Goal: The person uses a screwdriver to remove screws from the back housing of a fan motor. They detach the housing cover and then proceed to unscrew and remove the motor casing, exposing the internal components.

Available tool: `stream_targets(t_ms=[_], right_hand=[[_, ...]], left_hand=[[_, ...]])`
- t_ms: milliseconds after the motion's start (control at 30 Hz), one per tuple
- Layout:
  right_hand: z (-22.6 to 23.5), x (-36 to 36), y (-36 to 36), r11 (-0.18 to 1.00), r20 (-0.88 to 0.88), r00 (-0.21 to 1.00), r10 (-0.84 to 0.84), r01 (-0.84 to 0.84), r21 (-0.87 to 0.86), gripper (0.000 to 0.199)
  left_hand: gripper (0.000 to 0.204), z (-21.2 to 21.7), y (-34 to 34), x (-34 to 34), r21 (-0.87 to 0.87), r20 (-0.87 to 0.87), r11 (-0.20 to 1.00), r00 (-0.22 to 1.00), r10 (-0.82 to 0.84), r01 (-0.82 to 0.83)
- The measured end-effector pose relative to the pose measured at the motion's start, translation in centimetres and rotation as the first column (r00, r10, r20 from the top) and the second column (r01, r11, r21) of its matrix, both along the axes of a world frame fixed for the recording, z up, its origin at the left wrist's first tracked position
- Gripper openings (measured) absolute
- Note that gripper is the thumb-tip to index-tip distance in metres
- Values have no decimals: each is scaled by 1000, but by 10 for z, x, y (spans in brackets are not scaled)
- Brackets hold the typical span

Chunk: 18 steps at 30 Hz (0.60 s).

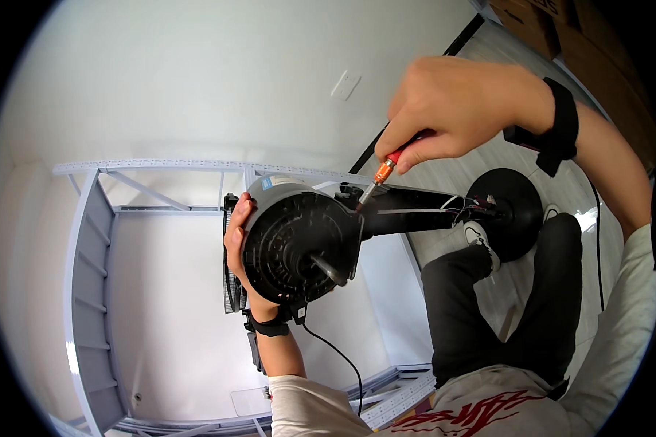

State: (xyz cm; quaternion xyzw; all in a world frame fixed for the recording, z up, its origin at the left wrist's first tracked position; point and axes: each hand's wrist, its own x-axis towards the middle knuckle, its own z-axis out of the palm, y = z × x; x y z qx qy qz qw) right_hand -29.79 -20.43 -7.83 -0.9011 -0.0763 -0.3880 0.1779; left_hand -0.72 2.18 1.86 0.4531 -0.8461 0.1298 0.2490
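Observation:
My right hand is closed round the red handle of a screwdriver with an orange collar. Its shaft slants down to the edge of a round black fan motor housing; whether the tip sits in a screw is too small to tell. Fingers of my left hand wrap the housing's left side, gripping it. A grey rim with a label shows along its top, and a bent metal piece sticks out of its face. From the housing a black column runs right towards a round black base.
Below the housing lies a white panel inside a pale metal rack frame. A black cord hangs from the housing's underside. Thin wires show near the base, by my feet. Cardboard boxes stand at the upper right.

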Motion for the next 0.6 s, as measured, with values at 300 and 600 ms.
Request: stream_targets(t_ms=[300, 600], right_hand=[[-6, -1, 28, 900, 228, 924, -305, 358, -247, 14], [-27, 4, 124, 651, 276, 651, -707, 752, -105, 9]], left_hand=[[131, 5, 3, -10, 37, 76, 999, 997, 25, -28], [131, 7, 2, -13, 24, 51, 996, 995, 87, -88]])
